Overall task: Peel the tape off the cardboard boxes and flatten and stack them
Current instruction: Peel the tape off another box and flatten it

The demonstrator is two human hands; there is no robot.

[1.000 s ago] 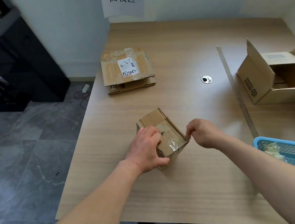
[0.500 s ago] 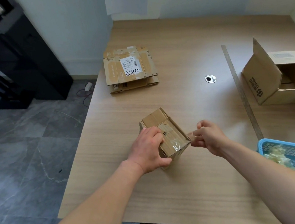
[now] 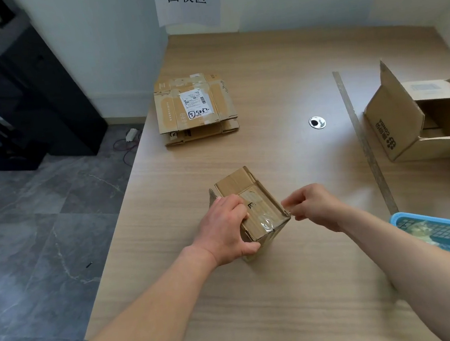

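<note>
- Small cardboard box [image 3: 240, 182] stands on the table [image 3: 267, 81], near the front edge, a bit left of centre, turned at an angle to the edge.
- Left hand [image 3: 225, 233] grips the box's left side: fingers curled over the top face, thumb on the near face.
- Clear tape [image 3: 266, 219] runs along the box's top and over its near edge.
- Right hand [image 3: 313, 208] is at the box's right top corner, thumb and forefinger closed in a pinch on the tape end, other fingers curled. How much tape is lifted: can't tell.
- Stack of flattened boxes [image 3: 196, 109] lies at the far left of the table, label up.
- Bigger open box [image 3: 398, 125] lies on its side at the right edge.
- Metal ruler [image 3: 363, 140] lies just left of it.
- Blue basket [image 3: 446, 229] is at near right, beside the right forearm.
</note>
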